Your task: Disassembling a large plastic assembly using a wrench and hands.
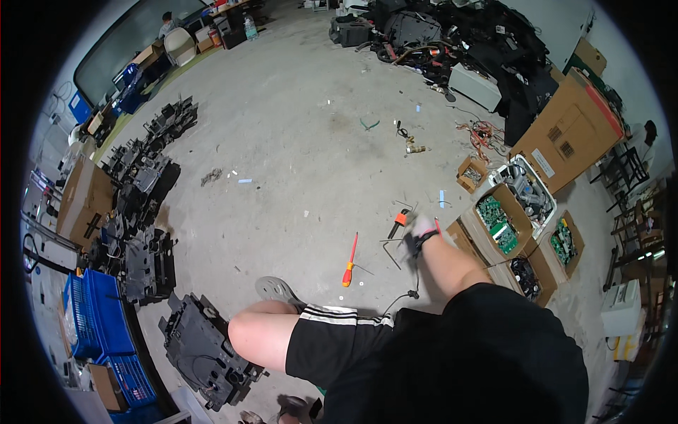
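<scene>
My right hand (421,227), which seems gloved and has a black band at the wrist, reaches down to the floor on the right. Motion blur and the angle hide its fingers, so I cannot see whether they hold anything. Just left of it lies an orange and black hex key holder (400,219), and a loose bent hex key (390,253) is below that. A thin red shaft (438,225) shows on the hand's other side. Farther left rests a red and yellow screwdriver (350,263). My left hand cannot be made out.
Boxes of green circuit boards (503,225) stand right of my arm, beside a white bin (526,187) of parts. A black plastic assembly (208,353) lies by my left knee. Blue crates (106,311) and more black assemblies (148,261) line the left. Green-handled pliers (369,124) lie ahead.
</scene>
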`<state>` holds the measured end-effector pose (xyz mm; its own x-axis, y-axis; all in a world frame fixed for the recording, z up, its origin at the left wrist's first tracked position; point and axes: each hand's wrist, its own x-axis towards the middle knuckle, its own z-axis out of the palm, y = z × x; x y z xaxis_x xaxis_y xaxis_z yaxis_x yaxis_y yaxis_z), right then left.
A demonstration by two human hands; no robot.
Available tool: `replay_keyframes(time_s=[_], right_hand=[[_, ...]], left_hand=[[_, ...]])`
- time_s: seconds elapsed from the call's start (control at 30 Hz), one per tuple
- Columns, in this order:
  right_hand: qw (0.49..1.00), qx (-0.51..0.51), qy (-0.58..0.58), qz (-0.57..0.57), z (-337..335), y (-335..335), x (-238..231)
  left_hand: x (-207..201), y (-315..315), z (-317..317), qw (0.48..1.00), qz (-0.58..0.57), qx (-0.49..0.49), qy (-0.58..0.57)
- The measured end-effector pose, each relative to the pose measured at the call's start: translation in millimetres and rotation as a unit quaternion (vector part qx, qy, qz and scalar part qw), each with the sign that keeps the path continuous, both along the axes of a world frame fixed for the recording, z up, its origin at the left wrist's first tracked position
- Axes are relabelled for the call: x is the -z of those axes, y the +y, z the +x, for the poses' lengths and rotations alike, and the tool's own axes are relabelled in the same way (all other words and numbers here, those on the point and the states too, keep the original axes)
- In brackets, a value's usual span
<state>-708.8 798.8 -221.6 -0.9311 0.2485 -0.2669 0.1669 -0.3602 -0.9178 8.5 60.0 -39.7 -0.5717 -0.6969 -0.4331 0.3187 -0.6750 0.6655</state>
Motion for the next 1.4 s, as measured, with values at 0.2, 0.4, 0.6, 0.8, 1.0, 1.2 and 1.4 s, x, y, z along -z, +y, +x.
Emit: replay_keyframes(time_s=[0.2,0.4,0.6,0.8,1.0,1.2,1.4], right_hand=[[0.961,0.156,-0.226,-0.042,36.7,-119.7,-130.5],[0.92,-0.254,-0.264,0.139,105.8,-165.4,-92.7],[0.617,-0.572,0.238,0.486,100.9,-330.7,-131.3],[0.603,-0.567,0.27,0.492,141.0,-478.6,-340.6],[0.436,-0.661,0.44,0.423,287.8,-694.2,-453.7],[0.057,-0.737,0.5,0.451,504.4,-872.3,-387.8],[-0.06,-0.685,0.519,0.508,650.3,-887.7,-197.5]], left_hand=[[-66.3,23.8,103.0,0.901,-0.249,-0.045,-0.352],[-45.0,28.0,100.7,0.723,-0.39,0.016,-0.57],[-112.9,7.0,123.7,0.935,-0.11,-0.258,-0.216],[-225.0,23.8,91.8,0.925,-0.193,-0.292,0.15],[-91.8,37.1,201.9,0.861,-0.036,-0.499,0.092],[-84.0,56.9,193.6,0.853,-0.006,-0.509,0.111],[-121.0,66.6,209.8,0.806,-0.058,-0.581,0.095]])
